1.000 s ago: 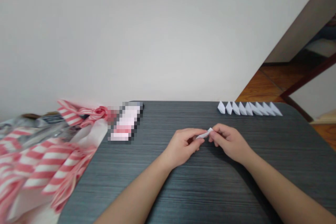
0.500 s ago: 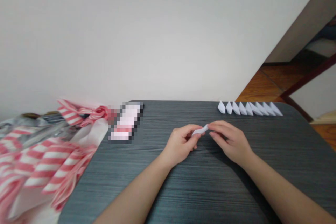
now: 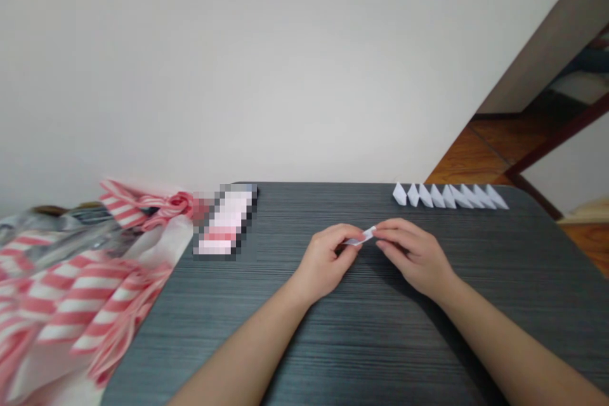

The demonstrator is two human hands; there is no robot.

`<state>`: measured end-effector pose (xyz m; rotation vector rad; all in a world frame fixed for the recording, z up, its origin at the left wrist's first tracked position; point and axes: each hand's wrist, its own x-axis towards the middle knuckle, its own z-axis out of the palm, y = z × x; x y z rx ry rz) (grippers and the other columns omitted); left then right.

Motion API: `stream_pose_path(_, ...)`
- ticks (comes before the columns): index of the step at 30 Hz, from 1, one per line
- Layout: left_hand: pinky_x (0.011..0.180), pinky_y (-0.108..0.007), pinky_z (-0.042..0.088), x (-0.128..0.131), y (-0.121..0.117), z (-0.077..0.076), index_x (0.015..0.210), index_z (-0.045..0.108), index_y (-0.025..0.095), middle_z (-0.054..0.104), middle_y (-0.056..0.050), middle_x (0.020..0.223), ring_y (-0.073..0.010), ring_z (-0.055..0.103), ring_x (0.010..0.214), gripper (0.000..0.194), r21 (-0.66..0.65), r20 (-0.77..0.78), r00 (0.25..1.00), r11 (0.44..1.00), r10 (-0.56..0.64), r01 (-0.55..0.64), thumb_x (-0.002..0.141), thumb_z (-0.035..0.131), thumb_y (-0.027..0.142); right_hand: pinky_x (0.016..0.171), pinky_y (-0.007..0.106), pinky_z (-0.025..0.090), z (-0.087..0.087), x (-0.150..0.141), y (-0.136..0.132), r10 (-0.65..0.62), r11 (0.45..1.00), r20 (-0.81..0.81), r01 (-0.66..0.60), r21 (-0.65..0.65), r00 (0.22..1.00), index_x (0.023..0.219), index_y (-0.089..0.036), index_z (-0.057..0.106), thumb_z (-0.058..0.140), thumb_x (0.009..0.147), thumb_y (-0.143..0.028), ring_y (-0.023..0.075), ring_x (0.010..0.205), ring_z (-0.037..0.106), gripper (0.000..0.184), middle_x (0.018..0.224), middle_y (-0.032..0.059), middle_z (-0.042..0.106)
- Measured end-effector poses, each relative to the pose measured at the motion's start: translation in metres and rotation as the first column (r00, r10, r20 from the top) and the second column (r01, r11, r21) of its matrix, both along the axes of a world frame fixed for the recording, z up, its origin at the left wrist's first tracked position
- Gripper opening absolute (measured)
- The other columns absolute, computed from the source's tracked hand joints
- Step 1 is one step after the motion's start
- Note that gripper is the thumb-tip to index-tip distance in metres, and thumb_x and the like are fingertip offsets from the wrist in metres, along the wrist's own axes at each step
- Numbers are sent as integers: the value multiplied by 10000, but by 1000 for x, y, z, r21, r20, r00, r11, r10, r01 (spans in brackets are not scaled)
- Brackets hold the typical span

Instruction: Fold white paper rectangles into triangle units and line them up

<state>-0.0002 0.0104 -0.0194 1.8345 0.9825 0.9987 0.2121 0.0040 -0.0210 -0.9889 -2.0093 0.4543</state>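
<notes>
Between my two hands is a small folded strip of white paper point(image 3: 368, 235), held just above the dark table. My left hand point(image 3: 329, 261) pinches its left part between thumb and fingers, which cover some of it. At the paper's right end are the fingertips of my right hand point(image 3: 415, 255); the fingers touch its tip while the thumb sits a little below, slightly apart. Several folded white paper pieces point(image 3: 438, 196) with pointed ends stand in a row at the table's far right.
The dark wood-grain table point(image 3: 304, 342) reaches to a pale wall point(image 3: 304, 76). A blurred-out phone-like object point(image 3: 226, 219) lies at the far left of the table. Red-and-white striped cloth point(image 3: 90, 292) is heaped beyond the left edge. Wooden floor point(image 3: 476, 146) shows at the right.
The paper strip has turned a little in my fingers, and my left fingers cover it differently. Both hands stay in nearly the same place; the view has shifted slightly.
</notes>
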Motion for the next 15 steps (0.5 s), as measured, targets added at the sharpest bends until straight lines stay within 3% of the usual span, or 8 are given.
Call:
stream_pose_path(5, 895, -307, 534, 1, 2, -1, 957, 728, 181, 737, -62, 1020, -169, 681, 950, 162, 167, -8, 1000, 986, 18, -16, 907, 578, 147, 852, 333, 565, -4, 1, 2, 23, 1000, -1, -23, 22, 1000, 1068, -221, 712, 586, 937, -170, 201, 955, 681, 189, 1044, 82, 703)
stream_pose_path(15, 875, -315, 581, 1, 1, -2, 972, 757, 191, 746, -65, 1027, -171, 707, 930, 206, 215, 33, 999, 975, 43, -49, 907, 572, 129, 811, 315, 554, -5, 2, 2, 47, 998, 2, -47, -32, 999, 1095, -231, 699, 613, 921, -172, 197, 969, 653, 204, 1068, 79, 677)
